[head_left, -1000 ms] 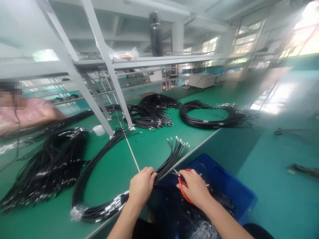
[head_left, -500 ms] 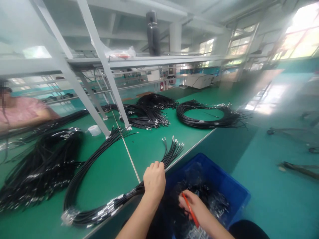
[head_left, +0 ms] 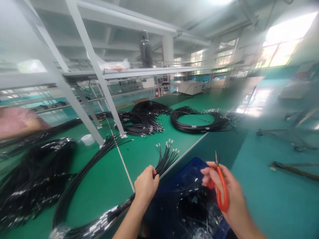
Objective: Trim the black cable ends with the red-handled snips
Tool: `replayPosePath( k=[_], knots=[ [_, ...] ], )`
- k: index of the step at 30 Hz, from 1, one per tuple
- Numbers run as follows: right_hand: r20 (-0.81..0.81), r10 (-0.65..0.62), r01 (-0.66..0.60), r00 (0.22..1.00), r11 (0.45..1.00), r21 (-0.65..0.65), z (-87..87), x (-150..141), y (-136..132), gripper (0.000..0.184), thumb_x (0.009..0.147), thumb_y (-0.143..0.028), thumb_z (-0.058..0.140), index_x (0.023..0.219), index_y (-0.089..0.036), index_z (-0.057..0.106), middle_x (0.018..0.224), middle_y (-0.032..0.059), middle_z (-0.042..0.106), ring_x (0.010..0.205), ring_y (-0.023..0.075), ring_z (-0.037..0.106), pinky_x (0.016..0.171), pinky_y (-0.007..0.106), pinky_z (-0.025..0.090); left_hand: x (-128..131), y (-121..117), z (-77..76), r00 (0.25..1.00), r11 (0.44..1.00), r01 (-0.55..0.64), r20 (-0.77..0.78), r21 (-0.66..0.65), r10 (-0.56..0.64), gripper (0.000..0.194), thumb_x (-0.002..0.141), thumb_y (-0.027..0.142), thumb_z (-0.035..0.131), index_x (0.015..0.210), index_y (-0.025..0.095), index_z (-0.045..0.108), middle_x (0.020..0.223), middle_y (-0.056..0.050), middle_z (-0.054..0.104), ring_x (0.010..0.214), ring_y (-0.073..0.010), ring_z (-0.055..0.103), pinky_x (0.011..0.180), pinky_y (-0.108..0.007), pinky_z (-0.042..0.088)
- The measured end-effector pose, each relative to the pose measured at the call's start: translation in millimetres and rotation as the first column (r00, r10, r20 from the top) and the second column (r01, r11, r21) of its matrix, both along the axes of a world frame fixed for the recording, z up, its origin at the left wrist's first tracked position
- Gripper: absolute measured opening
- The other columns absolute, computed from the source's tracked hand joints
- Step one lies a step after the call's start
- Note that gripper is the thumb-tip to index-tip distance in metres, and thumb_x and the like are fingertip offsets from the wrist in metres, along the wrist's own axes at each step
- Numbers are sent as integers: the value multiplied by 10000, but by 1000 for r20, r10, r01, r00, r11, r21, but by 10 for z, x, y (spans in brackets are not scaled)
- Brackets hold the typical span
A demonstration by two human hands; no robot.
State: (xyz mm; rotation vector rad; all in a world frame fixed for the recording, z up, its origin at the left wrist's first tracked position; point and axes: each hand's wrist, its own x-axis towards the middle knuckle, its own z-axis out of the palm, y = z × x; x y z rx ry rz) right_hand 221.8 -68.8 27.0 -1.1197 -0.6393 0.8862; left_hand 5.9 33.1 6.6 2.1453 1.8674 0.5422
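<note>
My left hand is wrapped round a bundle of thin black cables at the bench's front edge. Their loose ends, with silvery tips, fan out beyond my fingers. From my grip the bundle curves left and back in a large loop, with clear wrap around one part. In my right hand is a pair of orange-handled pliers, narrow tip pointing up. The hand is raised above the right side of a blue bin, which holds dark and clear scraps.
More black cable coils and a heap lie on the green bench. White shelf posts rise from it, near a white roll. A person in pink is at the far left.
My right hand has come up out of the bin with the pliers, whose tip now points upward. My left hand stays on the cable bundle. The view has shifted slightly.
</note>
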Motion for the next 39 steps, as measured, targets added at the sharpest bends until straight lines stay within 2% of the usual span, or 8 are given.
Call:
replayPosePath(
  k=[5, 10, 13, 17, 22, 27, 32, 39],
  knots=[
    [-41, 127, -129, 991, 991, -44, -24, -33, -108, 321, 752, -379, 680, 988, -217, 535, 696, -16, 634, 514, 112, 537, 518, 249, 441, -15, 85, 59, 954, 998, 64, 295, -25, -53, 115, 729, 129, 522, 670, 213, 471, 566, 58, 489, 567, -135, 500, 560, -240, 343],
    [7, 96, -96, 995, 995, -33, -84, -172, -129, 356, 697, -336, 732, 958, -228, 515, 600, -76, 520, 416, 71, 444, 396, 196, 366, 262, -150, 285, 778, 963, 268, 584, 22, -230, 106, 821, 239, 490, 913, 199, 522, 766, 22, 564, 677, -137, 576, 618, -227, 438],
    [-28, 70, -70, 997, 997, -32, -39, -270, -131, 376, 687, -344, 738, 971, -230, 519, 618, -71, 524, 412, 61, 430, 381, 182, 350, 461, -436, 434, 675, 934, 341, 664, 108, -323, 114, 861, 258, 483, 913, 217, 576, 831, -11, 608, 759, -165, 588, 704, -251, 439],
    [-4, 70, -70, 998, 997, -9, 44, -366, -154, 367, 686, -329, 741, 970, -227, 533, 667, -43, 569, 455, 69, 465, 415, 183, 386, 581, -703, 505, 673, 876, 425, 568, 227, -474, 122, 841, 199, 543, 849, 226, 662, 849, -43, 614, 788, -181, 579, 714, -249, 420],
    [-58, -17, 18, 998, 999, 27, 97, -395, -204, 346, 695, -296, 719, 992, -256, 546, 793, -13, 635, 597, 110, 543, 583, 231, 473, 565, -744, 425, 711, 908, 412, 597, 72, -370, 53, 776, 214, 638, 768, 221, 689, 724, -23, 636, 683, -172, 569, 628, -243, 404],
    [-109, -11, 13, 994, 1000, 18, 109, -398, -191, 341, 677, -279, 730, 972, -262, 562, 795, -19, 659, 644, 127, 577, 601, 241, 472, 566, -768, 409, 621, 890, 444, 753, -106, -220, 90, 716, 169, 662, 634, 174, 627, 649, -5, 616, 611, -148, 533, 573, -227, 389],
    [-214, 47, -34, 976, 997, 67, 138, -407, -169, 317, 681, -239, 734, 944, -247, 558, 709, -44, 644, 556, 90, 568, 557, 206, 466, 576, -803, 397, 593, 875, 463, 782, -138, -191, 80, 728, 160, 640, 650, 162, 620, 659, -4, 625, 624, -141, 535, 591, -221, 394],
    [-223, 78, -66, 972, 996, 62, 104, -415, -183, 304, 698, -211, 717, 950, -232, 549, 695, -38, 636, 548, 93, 569, 522, 200, 449, 573, -802, 366, 553, 862, 480, 819, -163, -153, 85, 723, 167, 651, 647, 145, 620, 659, -11, 633, 625, -138, 534, 591, -215, 394]
  ],
)
